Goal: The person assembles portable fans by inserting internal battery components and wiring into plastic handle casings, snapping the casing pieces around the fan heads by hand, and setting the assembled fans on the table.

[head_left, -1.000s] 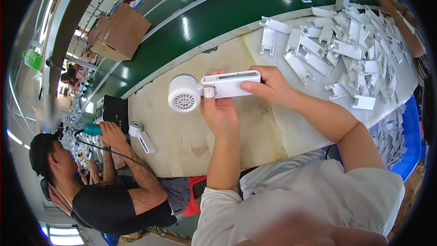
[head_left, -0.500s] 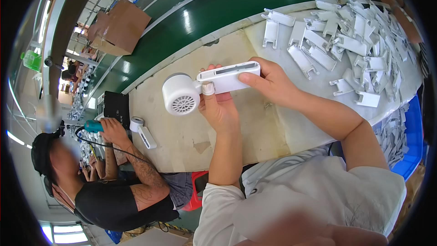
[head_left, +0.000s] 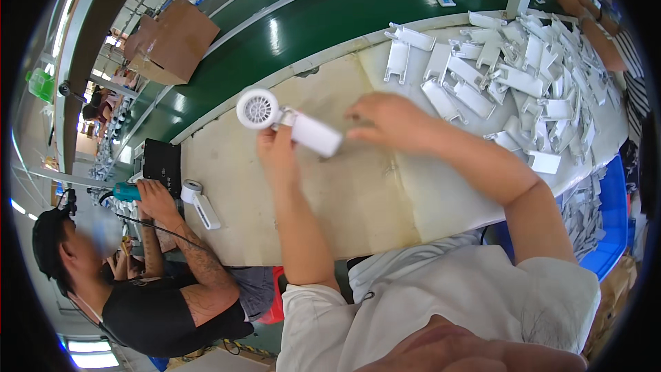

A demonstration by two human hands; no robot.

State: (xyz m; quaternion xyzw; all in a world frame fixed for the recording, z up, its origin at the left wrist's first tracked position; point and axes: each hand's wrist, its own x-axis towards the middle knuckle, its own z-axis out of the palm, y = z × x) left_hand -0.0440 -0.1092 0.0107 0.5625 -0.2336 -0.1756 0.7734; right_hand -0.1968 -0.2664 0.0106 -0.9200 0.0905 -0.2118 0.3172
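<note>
Fabric of shirt (head_left: 441,286) looks wrinkled. Over stained table (head_left: 351,213), I see remotely left hand (head_left: 279,158) gripping smooth white handheld fan (head_left: 304,128): round slotted grille (head_left: 259,109), oblong handle (head_left: 319,136). Right hand (head_left: 390,120), loosely spread, is just beside. Farther lie channel-shaped pieces (head_left: 520,80).

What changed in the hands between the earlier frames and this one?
The right hand appears to have let go of the white handheld device and is open near its end. The left hand has moved leftward, holding it alone, turned so the handle slopes down rightward and the grille sits higher. The pile of white casings and the second device stayed put.
</note>
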